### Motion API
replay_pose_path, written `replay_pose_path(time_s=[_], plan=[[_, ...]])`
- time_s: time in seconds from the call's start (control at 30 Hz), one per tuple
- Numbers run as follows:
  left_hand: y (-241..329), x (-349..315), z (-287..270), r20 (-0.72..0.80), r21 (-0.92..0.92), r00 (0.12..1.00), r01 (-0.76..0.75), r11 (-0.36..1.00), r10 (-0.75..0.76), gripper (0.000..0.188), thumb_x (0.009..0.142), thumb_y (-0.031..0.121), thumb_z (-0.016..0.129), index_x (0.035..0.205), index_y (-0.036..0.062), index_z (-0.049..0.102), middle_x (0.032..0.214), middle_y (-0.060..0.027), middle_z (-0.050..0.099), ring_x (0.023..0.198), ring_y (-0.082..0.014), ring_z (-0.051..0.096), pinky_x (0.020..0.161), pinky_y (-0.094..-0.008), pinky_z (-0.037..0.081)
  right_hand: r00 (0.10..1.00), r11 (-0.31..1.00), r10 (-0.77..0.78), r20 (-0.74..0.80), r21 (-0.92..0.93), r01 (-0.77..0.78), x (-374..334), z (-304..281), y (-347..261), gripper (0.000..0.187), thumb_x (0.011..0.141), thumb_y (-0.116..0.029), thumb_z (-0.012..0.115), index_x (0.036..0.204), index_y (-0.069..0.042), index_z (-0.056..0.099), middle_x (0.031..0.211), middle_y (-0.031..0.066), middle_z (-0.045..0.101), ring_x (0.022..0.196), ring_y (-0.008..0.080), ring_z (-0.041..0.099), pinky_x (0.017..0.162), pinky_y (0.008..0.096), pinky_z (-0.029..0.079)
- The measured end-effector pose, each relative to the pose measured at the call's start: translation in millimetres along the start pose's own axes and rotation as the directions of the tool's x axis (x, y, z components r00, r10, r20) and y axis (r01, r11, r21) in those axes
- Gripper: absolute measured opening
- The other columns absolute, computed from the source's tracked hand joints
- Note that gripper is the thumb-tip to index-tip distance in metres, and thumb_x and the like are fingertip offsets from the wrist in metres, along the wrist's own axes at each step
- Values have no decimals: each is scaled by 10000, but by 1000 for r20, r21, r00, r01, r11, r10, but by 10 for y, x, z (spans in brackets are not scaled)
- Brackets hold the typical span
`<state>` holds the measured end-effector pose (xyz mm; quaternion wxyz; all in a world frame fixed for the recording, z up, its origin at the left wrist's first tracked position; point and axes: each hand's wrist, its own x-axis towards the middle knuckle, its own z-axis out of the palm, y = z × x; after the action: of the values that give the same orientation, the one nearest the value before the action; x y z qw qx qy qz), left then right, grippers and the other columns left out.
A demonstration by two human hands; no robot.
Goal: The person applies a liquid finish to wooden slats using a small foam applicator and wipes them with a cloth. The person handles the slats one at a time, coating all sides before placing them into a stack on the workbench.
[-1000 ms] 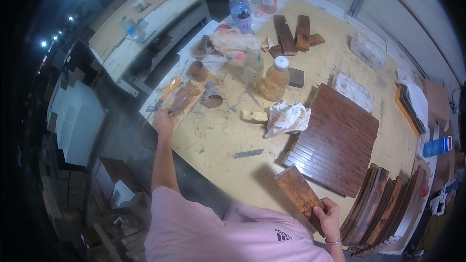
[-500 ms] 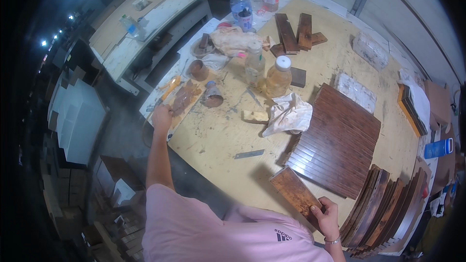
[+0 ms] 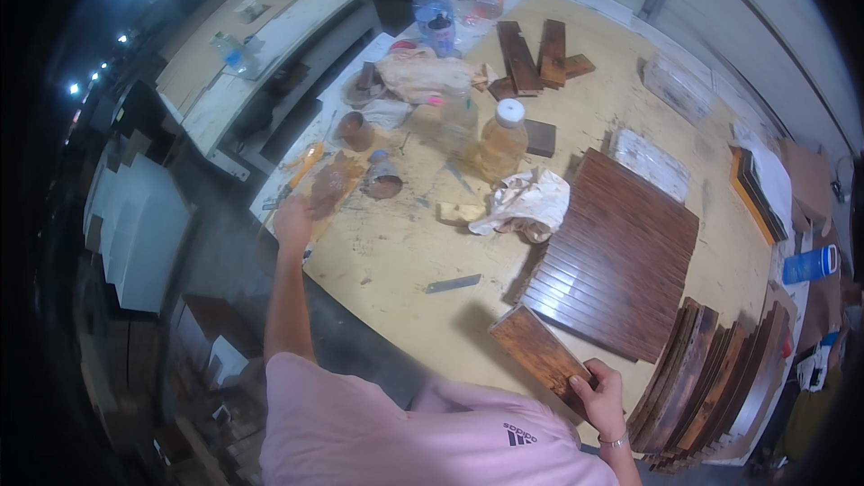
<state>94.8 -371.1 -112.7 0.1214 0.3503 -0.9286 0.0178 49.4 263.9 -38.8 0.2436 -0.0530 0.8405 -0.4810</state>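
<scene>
My right hand (image 3: 601, 396) grips the near end of a short brown wooden plank (image 3: 538, 353), thumb on its face, held above the table's front edge. At the left table edge, my left hand (image 3: 293, 221) is closed beside a smear of brown paste (image 3: 333, 187) on a small board. What its fingers hold, if anything, I cannot make out. A yellow-handled tool (image 3: 308, 162) lies just beyond that hand. Next to the paste are a brown cup (image 3: 356, 131) and a cut bottle top (image 3: 384, 178) lying on its side.
A panel of dark glossy planks (image 3: 621, 252) lies right of centre, with a crumpled white cloth (image 3: 531, 202) at its left. Stacked planks (image 3: 711, 378) stand at the near right. A metal strip (image 3: 454, 283) lies in front; a white-capped bottle (image 3: 506, 139) stands mid-table.
My left hand has shifted slightly toward the paste. The right hand still holds the plank, almost unmoved. The whole view has shifted a little.
</scene>
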Motion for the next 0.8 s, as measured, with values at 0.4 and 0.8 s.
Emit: replay_pose_path(time_s=[0.4,0.8], plan=[[97,-308,2,-106,-241,994,-57,969,32,251,843,92,675,1075,70,582,990,-132,659,953,-359,628,786,-446,488,999,994,42,11,-99,-40,-15,-39,-201,158,803,-91,730,874,26,650,642,23,528,597,94,461,546,278,390],[-175,-237,365,33,-585,899,371,721,-436,234,945,165,573,816,-8,663,631,-97,601,617,-205,576,611,-379,435,1000,999,-10,-23,-40,9,-13,-45,-84,225,773,-162,759,885,15,676,577,102,552,515,154,502,518,323,418]])
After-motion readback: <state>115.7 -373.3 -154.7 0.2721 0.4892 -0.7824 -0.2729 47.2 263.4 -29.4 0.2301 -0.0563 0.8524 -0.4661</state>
